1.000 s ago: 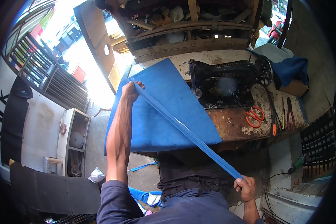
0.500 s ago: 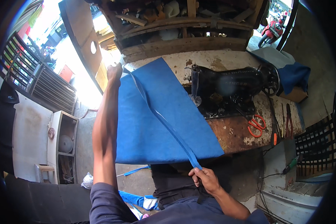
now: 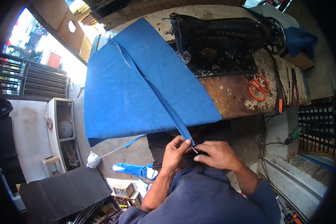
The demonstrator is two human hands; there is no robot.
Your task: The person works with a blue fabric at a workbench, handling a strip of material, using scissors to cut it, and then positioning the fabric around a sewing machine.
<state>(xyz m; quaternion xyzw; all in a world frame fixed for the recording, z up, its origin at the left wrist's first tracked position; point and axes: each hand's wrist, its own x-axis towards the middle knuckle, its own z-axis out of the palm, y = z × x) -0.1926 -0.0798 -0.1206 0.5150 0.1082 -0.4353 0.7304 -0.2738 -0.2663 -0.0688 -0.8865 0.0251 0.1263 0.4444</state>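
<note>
A long, narrow blue fabric strip (image 3: 153, 90) runs diagonally over a large blue cloth (image 3: 115, 97). My left hand (image 3: 174, 152) is closed round the near end of the strip, pinching it between thumb and fingers just off the cloth's front edge. A thin white cord tip (image 3: 194, 150) sticks out from the strip's end. Beside it is my right hand (image 3: 220, 155), its fingers bent, with a gap between thumb and forefinger; I see nothing gripped there. The strip's far end rests near the cloth's upper left corner.
A black sewing machine (image 3: 220, 41) stands on the worn table (image 3: 227, 93), right of the cloth. Orange-handled scissors (image 3: 259, 87), a dark pair of pliers (image 3: 295, 87) and an orange-tipped tool (image 3: 280, 105) lie near the right edge. More blue fabric (image 3: 134, 170) hangs below, left of my lap.
My left hand has let go of the strip's far end and come back to its near end. My right hand has released the strip and shifted right. The view has tilted down.
</note>
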